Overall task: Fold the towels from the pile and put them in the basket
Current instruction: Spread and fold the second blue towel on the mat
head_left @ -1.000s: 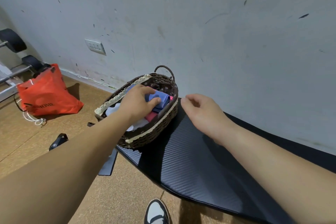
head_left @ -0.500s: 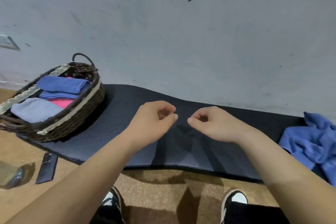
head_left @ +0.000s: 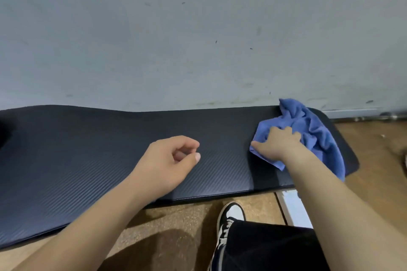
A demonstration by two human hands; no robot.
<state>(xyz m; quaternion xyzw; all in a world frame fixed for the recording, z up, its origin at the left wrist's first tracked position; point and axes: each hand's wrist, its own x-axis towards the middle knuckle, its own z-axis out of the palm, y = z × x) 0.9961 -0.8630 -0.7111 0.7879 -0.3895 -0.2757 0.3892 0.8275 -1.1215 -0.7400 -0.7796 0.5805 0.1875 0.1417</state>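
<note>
1. While the left hand (head_left: 169, 160) hangs over the middle of the black mat (head_left: 88, 149), the right hand (head_left: 276, 145) is on the blue towel (head_left: 312, 130) at the right of the frame.
2. Right hand: fingers curled into the cloth, thumb out along the towel's left corner. It is grasping the towel.
3. Left hand: fingers curled in toward the palm, thumb tip just beside the index finger, clenched on nothing. Can't tell if it touches the mat.
4. Towel: crumpled, unfolded heap on the mat's right end. Far tip is up against the wall (head_left: 198, 39); lower edge reaches the mat's rounded right corner.
5. Mat: ribbed, lies on the brown floor (head_left: 176, 222), long side along the grey wall, spans the frame from the left edge to near the right edge.
6. Bottom centre: one black-and-white shoe (head_left: 231, 215) on the floor, just in front of the mat's near edge, with a black trouser leg (head_left: 264, 246) below and right of it.
</note>
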